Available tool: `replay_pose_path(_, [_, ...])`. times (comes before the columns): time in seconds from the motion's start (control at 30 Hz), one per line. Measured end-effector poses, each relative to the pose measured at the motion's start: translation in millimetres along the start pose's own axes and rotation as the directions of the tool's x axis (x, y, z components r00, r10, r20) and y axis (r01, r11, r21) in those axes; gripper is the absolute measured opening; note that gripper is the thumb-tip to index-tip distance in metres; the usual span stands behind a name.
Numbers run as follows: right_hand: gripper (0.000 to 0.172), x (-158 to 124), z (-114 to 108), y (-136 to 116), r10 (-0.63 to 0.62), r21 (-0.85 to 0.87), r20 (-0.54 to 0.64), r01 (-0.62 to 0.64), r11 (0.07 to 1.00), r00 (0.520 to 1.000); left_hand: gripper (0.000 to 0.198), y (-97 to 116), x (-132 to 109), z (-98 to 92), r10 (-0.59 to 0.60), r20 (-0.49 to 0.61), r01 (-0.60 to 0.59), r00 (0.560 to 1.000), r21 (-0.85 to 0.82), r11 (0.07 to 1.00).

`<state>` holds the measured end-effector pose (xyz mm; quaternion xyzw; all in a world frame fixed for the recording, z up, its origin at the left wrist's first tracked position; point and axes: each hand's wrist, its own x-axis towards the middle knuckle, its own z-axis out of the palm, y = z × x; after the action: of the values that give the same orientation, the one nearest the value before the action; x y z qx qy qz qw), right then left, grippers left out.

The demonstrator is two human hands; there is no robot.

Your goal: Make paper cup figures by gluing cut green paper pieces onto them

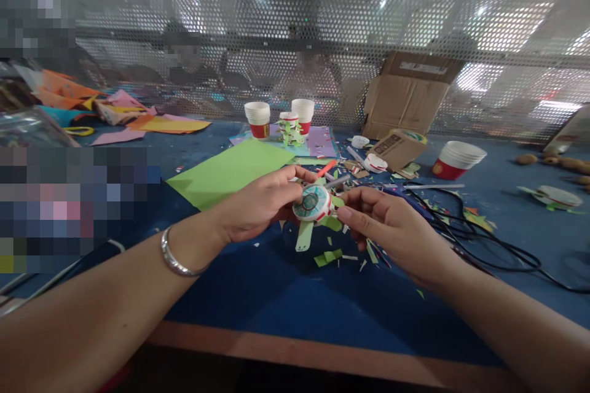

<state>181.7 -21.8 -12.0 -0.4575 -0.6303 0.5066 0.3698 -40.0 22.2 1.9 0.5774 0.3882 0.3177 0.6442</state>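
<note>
Both my hands hold a small paper-cup craft [312,203] above the blue table [286,295]. It is a cut-down cup with a teal and red printed face and green paper strips sticking out of it. My left hand [260,206], with a silver bracelet on the wrist, grips it from the left with curled fingers. My right hand [380,218] pinches its right side, at a green strip. Green paper scraps [328,256] lie on the table just below.
A green paper sheet [230,172] lies behind my hands. Stacked paper cups [258,118] and more cups [456,159] stand further back, by a cardboard box [405,95]. Black cables [483,239] run at the right. Coloured paper [138,120] piles at the far left. A perforated screen closes the back.
</note>
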Motion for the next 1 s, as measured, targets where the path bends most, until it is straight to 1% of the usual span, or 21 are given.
replay_pose_path(0.13, [0.036, 0.9, 1.3, 2.2, 0.003, -0.005, 0.002, -0.003, 1.0, 1.0, 0.015, -0.3, 0.1, 1.2, 0.001, -0.003, -0.001, 1.0, -0.054, 0.999])
replay_pose_path(0.27, [0.033, 1.0, 1.5, 3.6, 0.031, 0.037, 0.012, -0.032, 0.999, 0.999, 0.014, -0.5, 0.1, 3.0, 0.007, -0.015, -0.007, 1.0, -0.054, 0.999])
replay_pose_path(0.53, [0.035, 1.8, 2.8, 4.9, 0.014, 0.078, 0.0, -0.014, 0.997, 1.0, 0.014, 1.0, 0.0, 5.8, 0.008, -0.043, -0.01, 0.999, -0.048, 0.999])
replay_pose_path(0.7, [0.038, 2.1, 3.0, 3.5, 0.02, 0.081, -0.017, -0.019, 0.997, 1.0, 0.016, 1.2, 0.0, 7.9, 0.043, -0.028, -0.044, 0.999, -0.059, 0.997])
replay_pose_path(0.83, [0.039, 1.6, 2.9, 1.7, 0.008, 0.079, -0.016, -0.007, 0.997, 1.0, 0.019, 1.6, -1.3, 9.7, 0.044, -0.019, -0.045, 0.999, -0.048, 0.998])
replay_pose_path(1.0, [0.042, 1.8, 2.8, 2.7, -0.003, 0.055, -0.014, 0.004, 0.998, 1.0, 0.023, 0.9, -0.3, 7.3, 0.062, -0.021, -0.063, 0.998, -0.036, 0.997])
